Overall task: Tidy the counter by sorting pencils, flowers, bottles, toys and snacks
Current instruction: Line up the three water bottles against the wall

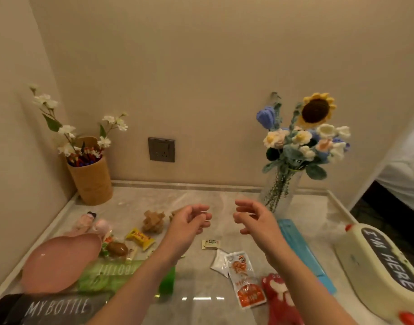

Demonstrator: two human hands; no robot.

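Hovering empty-handed, sorting partly done

Holding left hand (189,221) and right hand (255,219) loosely curled, gripping nothing; leaving snacks (245,277), toys (153,221), bottles (107,275) lying scattered.

Plain beige walls (201,55) meet in a corner at the back left, lit by warm, dim light. A dark grey socket (161,149) sits low on the rear wall, above a pale marble counter (201,275) with a raised rim. At the right edge, white bedding (407,170) shows above dark floor (389,207)
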